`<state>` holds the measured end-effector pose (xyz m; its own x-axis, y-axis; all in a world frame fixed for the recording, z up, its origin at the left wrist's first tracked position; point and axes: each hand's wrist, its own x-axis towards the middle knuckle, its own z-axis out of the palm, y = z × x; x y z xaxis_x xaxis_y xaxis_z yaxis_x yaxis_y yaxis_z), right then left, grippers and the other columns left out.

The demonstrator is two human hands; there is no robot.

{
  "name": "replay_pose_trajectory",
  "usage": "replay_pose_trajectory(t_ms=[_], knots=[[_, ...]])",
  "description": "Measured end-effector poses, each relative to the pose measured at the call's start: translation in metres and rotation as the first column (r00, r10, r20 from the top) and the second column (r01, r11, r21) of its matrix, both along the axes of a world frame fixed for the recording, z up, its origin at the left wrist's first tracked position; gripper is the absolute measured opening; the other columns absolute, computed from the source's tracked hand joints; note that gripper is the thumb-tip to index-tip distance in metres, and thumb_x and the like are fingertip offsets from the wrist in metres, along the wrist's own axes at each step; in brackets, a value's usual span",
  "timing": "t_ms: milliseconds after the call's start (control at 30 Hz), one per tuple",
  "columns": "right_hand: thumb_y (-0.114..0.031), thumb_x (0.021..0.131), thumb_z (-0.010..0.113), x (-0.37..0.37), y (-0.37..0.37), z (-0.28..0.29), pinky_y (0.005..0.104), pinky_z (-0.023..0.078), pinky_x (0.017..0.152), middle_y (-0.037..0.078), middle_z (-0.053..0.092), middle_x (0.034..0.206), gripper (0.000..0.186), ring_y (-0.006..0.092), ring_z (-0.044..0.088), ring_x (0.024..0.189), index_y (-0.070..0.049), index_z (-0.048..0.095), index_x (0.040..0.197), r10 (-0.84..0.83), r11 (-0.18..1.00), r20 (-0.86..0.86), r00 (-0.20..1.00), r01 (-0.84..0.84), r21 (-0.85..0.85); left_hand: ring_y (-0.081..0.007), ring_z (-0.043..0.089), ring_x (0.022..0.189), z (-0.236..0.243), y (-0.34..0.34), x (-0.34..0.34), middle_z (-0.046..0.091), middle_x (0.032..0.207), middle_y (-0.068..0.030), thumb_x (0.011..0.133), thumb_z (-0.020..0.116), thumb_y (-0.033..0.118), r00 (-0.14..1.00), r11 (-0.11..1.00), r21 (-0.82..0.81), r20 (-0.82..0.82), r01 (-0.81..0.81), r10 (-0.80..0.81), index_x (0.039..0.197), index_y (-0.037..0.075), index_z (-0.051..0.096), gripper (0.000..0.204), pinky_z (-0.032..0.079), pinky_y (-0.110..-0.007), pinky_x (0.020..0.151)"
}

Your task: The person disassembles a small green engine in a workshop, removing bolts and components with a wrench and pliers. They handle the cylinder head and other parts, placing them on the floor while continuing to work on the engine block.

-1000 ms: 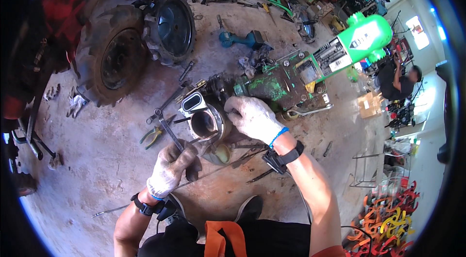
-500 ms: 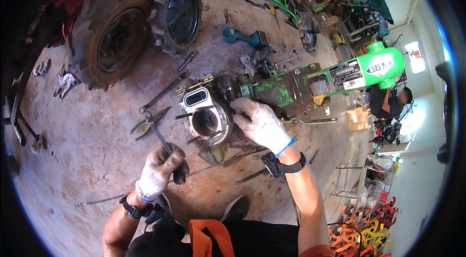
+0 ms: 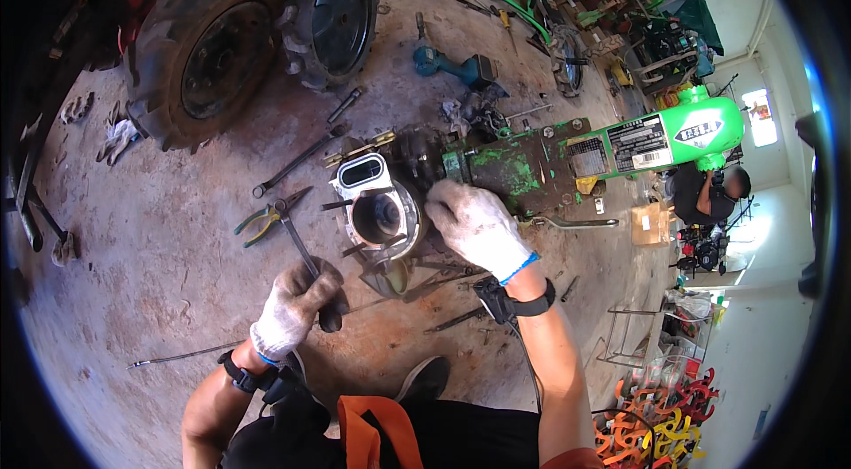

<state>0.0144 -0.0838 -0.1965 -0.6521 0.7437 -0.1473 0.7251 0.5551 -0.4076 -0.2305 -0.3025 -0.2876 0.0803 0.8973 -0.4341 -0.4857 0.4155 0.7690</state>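
drawn slightly away from the uncovered metal cylinder (image 3: 385,214), the left hand (image 3: 297,305) has fingers curled tight round a wrench (image 3: 300,247), its ring end over the pliers (image 3: 273,214). the right hand's (image 3: 479,228) fingers bunch by the cylinder's right side; their hold i can't tell. bore exposed, work seems midway.

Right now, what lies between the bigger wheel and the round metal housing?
In the head view, a long dark tool lies on the floor between the bigger wheel and the metal housing, with a shorter bar near its upper end.
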Motion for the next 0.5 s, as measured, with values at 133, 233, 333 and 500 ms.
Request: replay_pose_trajectory(t_ms=[133, 233, 333, 500], knots=[[-0.019, 0.104, 0.068, 0.0031, 0.0007, -0.0005, 0.0552, 0.058, 0.088, 0.021, 0.077, 0.108, 0.019, 0.0468, 0.073, 0.102, -0.006, 0.071, 0.118, -0.011, 1.0, -0.126, 0.992, 0.009, -0.014, -0.0161, 0.069, 0.064, -0.0029, -0.0002, 0.0016, 0.075, 0.087, -0.0103, 0.117, 0.066, 0.033, 1.0, 1.0, 0.004, 0.003, -0.005, 0.004, 0.119, 0.0, 0.063, 0.033, 0.056, -0.03, 0.059], [-0.017, 0.103, 0.069, 0.0039, 0.0017, -0.0027, 0.0548, 0.059, 0.087, 0.02, 0.077, 0.109, 0.02, 0.0465, 0.074, 0.102, -0.007, 0.069, 0.12, 0.027, 1.0, 0.078, 0.997, -0.027, -0.003, -0.0158, 0.069, 0.064, -0.0042, 0.0, 0.003, 0.076, 0.087, -0.0104, 0.116, 0.066, 0.033, 1.0, 1.0, 0.008, 0.012, -0.003, 0.003, 0.12, 0.0, 0.062, 0.033, 0.056, -0.03, 0.058], [-0.02, 0.104, 0.069, 0.0046, 0.0017, -0.0042, 0.0551, 0.059, 0.086, 0.021, 0.077, 0.106, 0.021, 0.0472, 0.074, 0.101, -0.007, 0.07, 0.121, 0.013, 0.999, -0.035, 0.999, -0.012, 0.03, -0.0156, 0.069, 0.064, -0.0039, 0.0005, 0.0042, 0.076, 0.087, -0.0104, 0.116, 0.066, 0.033, 1.0, 1.0, 0.012, 0.016, 0.006, -0.006, 0.121, 0.0, 0.062, 0.034, 0.056, -0.03, 0.058], [-0.015, 0.102, 0.069, 0.0036, 0.0008, -0.0045, 0.0549, 0.059, 0.087, 0.02, 0.076, 0.105, 0.016, 0.0467, 0.074, 0.1, -0.007, 0.071, 0.116, -0.025, 1.0, 0.011, 1.0, 0.025, -0.001, -0.0153, 0.069, 0.064, -0.0024, 0.002, 0.0068, 0.076, 0.087, -0.0101, 0.116, 0.066, 0.033, 1.0, 1.0, 0.007, 0.015, 0.01, -0.01, 0.122, -0.001, 0.062, 0.035, 0.057, -0.03, 0.059]])
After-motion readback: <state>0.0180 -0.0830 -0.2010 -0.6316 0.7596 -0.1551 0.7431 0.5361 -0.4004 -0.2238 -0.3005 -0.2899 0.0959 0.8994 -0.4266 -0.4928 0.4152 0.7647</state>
